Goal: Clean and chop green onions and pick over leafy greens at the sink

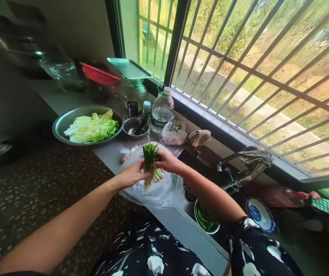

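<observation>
A bunch of green chives (150,153) stands nearly upright between my two hands, pale stem ends down. My left hand (132,174) is closed round its lower part. From the other side, the fingers of my right hand (168,161) are closed at the upper leaves, their tips partly hidden behind the bunch. Under both hands a clear plastic bag (153,197) lies spread on the counter. More pale chive stems (158,175) rest in it, partly covered by my hands.
Left of the bag are a metal basin (55,128) of cabbage leaves and a small bowl (127,132) with black utensils. A large water bottle (162,109) stands behind. Below my right forearm, a bowl of green vegetables (206,220) sits near the sink faucet (233,186).
</observation>
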A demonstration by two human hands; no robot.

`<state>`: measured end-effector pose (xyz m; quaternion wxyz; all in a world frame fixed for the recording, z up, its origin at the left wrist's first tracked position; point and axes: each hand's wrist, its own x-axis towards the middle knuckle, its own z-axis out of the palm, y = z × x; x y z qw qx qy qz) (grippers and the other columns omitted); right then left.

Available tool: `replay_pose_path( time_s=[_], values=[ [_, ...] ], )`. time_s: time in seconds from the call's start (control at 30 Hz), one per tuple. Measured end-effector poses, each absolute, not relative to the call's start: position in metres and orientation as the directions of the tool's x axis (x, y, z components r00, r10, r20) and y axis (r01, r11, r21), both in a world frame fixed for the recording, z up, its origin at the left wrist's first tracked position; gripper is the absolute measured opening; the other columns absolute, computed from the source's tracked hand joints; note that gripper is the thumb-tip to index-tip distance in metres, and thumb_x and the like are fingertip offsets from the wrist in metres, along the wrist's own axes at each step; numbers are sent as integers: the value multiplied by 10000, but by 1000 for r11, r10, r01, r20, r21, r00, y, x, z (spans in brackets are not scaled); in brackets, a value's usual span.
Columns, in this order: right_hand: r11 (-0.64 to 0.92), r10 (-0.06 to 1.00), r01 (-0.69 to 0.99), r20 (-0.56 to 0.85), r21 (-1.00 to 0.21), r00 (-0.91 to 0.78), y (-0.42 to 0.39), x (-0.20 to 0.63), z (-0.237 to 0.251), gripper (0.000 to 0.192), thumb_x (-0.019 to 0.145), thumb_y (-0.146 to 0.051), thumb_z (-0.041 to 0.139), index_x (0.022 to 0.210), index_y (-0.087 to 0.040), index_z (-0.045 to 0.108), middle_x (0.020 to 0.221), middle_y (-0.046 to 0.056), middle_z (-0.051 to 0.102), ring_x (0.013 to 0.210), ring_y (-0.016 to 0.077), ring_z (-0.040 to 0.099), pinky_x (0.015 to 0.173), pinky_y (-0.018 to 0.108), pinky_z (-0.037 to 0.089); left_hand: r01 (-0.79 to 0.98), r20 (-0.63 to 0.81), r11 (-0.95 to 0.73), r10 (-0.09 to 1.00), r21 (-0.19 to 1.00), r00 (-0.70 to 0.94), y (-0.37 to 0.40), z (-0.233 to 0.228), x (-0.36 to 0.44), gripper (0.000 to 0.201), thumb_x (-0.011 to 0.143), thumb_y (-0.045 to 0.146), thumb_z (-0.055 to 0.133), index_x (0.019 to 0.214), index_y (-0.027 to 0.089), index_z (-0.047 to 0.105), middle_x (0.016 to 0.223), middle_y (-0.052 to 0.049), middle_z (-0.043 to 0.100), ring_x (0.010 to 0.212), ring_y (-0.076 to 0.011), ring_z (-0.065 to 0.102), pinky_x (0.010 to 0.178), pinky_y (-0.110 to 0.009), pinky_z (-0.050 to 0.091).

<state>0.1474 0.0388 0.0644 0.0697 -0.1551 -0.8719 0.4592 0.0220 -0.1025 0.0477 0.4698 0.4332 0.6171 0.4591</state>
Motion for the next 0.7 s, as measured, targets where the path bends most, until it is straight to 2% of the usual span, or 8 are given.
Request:
replay_pose_path(
  time_s=[0.07, 0.17, 0.27, 0.33, 0.43, 0.57, 0.7],
  values=[
    [389, 339, 280, -146, -878, -929, 46, 138, 62, 35, 765, -205, 601, 785, -182, 620, 674, -23, 633, 607, 113, 598, 570, 218, 480, -58, -236, 228, 945, 972, -226, -95, 52, 30, 549, 642, 390, 698, 1121, 166, 549, 1065, -91, 656, 1037, -263, 585, 844, -350, 456],
    [291, 341, 427, -325, -856, -882, 48, 137, 55, 197, 779, -215, 575, 592, -172, 532, 473, -41, 547, 447, 92, 519, 459, 198, 437, -208, -444, 404, 872, 891, -206, -92, 59, 28, 509, 650, 360, 713, 1086, 158, 545, 915, -74, 682, 889, -245, 637, 730, -337, 481],
    [246, 325, 481, -396, -841, -859, 40, 152, 55, 257, 805, -238, 548, 563, -188, 477, 419, -48, 514, 370, 87, 465, 395, 199, 400, -311, -558, 513, 827, 800, -71, -95, 60, 19, 433, 651, 313, 736, 1010, 144, 563, 824, -72, 687, 781, -222, 658, 686, -330, 486],
    [238, 371, 472, -370, -849, -852, 34, 164, 61, 244, 822, -245, 525, 589, -192, 478, 448, -45, 533, 357, 87, 459, 376, 202, 385, -382, -564, 526, 826, 759, 17, -97, 61, 15, 403, 660, 278, 738, 1000, 143, 570, 840, -83, 693, 794, -221, 665, 709, -339, 491],
    [258, 485, 400, -240, -879, -841, 30, 176, 77, 217, 833, -257, 504, 627, -185, 511, 508, -33, 553, 372, 79, 469, 370, 194, 371, -465, -520, 511, 845, 723, 121, -101, 69, 18, 389, 693, 244, 715, 1044, 155, 575, 898, -95, 697, 848, -231, 668, 751, -358, 494],
    [221, 572, 197, -37, -955, -820, 29, 183, 100, 139, 820, -313, 541, 815, -180, 583, 589, -33, 573, 431, 67, 486, 404, 179, 382, -492, -431, 471, 880, 732, 200, -106, 92, 34, 401, 742, 243, 668, 1124, 183, 564, 1003, -99, 683, 911, -245, 663, 797, -373, 486],
    [89, 594, -30, 78, -996, -801, 25, 194, 119, 247, 781, -392, 602, 910, -183, 582, 595, -41, 556, 473, 79, 501, 452, 201, 432, -479, -316, 362, 932, 800, 177, -105, 111, 49, 439, 772, 248, 606, 1203, 203, 535, 1074, -104, 659, 969, -266, 640, 852, -435, 472]
  ],
)
